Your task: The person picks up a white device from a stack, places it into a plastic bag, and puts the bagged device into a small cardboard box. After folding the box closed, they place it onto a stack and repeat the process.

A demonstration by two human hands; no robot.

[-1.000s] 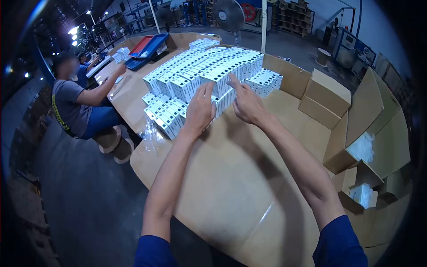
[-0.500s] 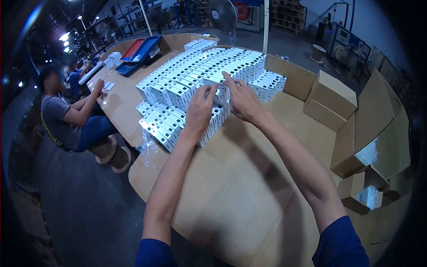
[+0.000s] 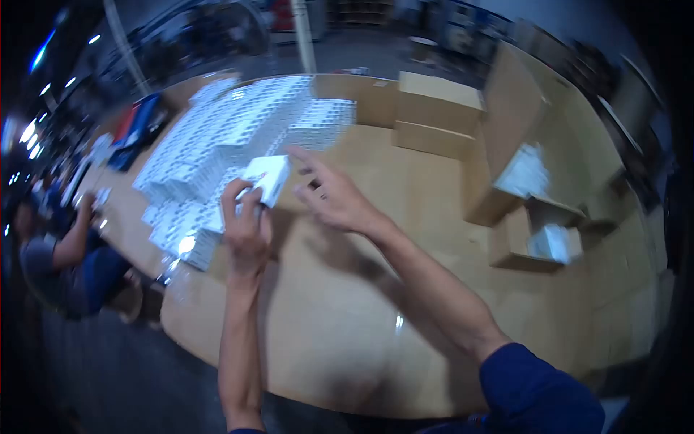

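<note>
One brown, cardboard-covered worktop (image 3: 325, 347) fills the middle of the scene. The largest load on it is a single stepped stack of white boxes (image 3: 217, 134) at the far left; motion blur makes its boxes impossible to count. To the right stands one large carton (image 3: 513, 94) with its flaps up and translucent plastic (image 3: 525, 171) showing at its near side. One person (image 3: 61, 260) sits at the left edge, beside the worktop. One medium brown carton (image 3: 437, 108) stands at the far side, left of the large carton. One smaller carton (image 3: 510, 237), nearer on the right, has one pale item (image 3: 551, 243) inside, too blurred to identify. Two trays lie at the far left, one blue (image 3: 137, 137) and one red (image 3: 124, 127).

Two bare hands work near the middle. The right hand (image 3: 329, 195) is spread partway, index finger reaching left and the others loosely bent, with nothing visible in its grasp. The left hand (image 3: 246, 228) grips one small white box (image 3: 268, 175), fingers curled over its near left side. This box is tilted, in front of the stack, between the two hands. Whether the right index fingertip touches its far right corner cannot be told.
</note>
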